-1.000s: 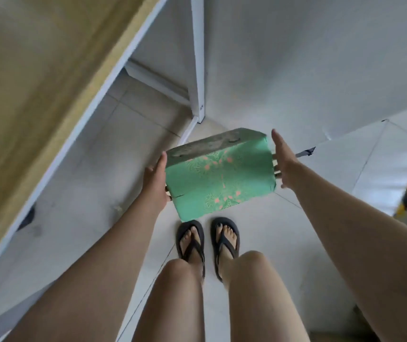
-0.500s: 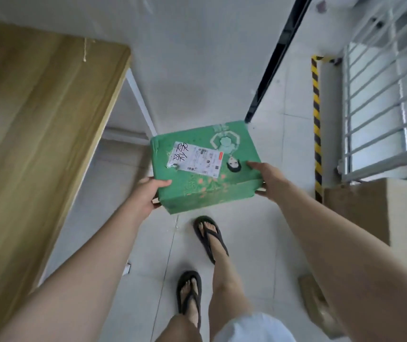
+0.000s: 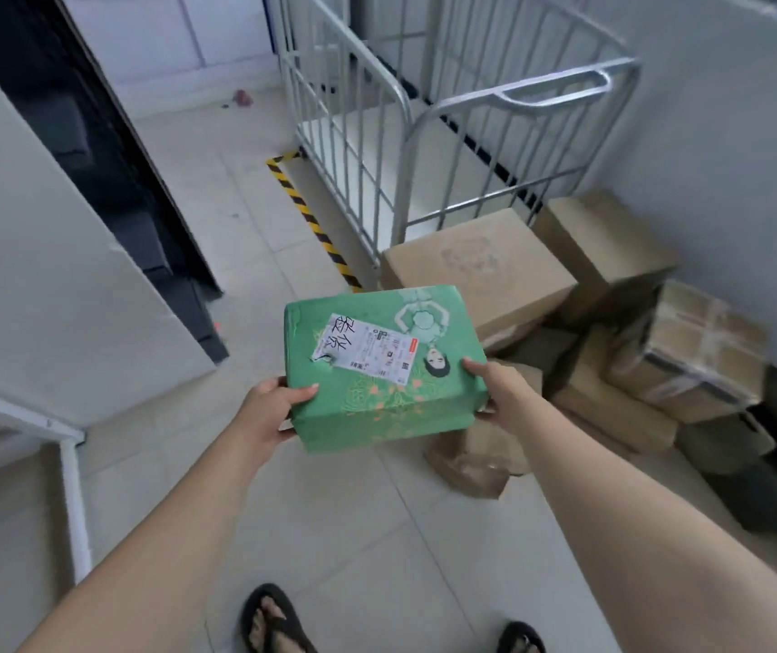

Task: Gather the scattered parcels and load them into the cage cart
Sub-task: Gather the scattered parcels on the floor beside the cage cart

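I carry a green box (image 3: 384, 369) with a white shipping label on top, at waist height in the middle of the view. My left hand (image 3: 270, 410) grips its left near corner, thumb on top. My right hand (image 3: 495, 393) grips its right near corner, thumb on the lid. The metal cage cart (image 3: 405, 139) stands ahead, its barred sides up and a handle bar at the right. Several brown cardboard parcels (image 3: 481, 271) lie piled on the floor beside the cart.
A taped carton (image 3: 692, 355) and dark bags (image 3: 725, 440) crowd the right wall. A brown paper packet (image 3: 466, 464) lies near my feet. Yellow-black tape (image 3: 311, 219) marks the floor. A white panel (image 3: 61, 294) and a white table leg (image 3: 73, 506) stand left.
I have turned from the wooden table toward the cage cart. The green box came up level with its label on top, and the pile of parcels has come into view.
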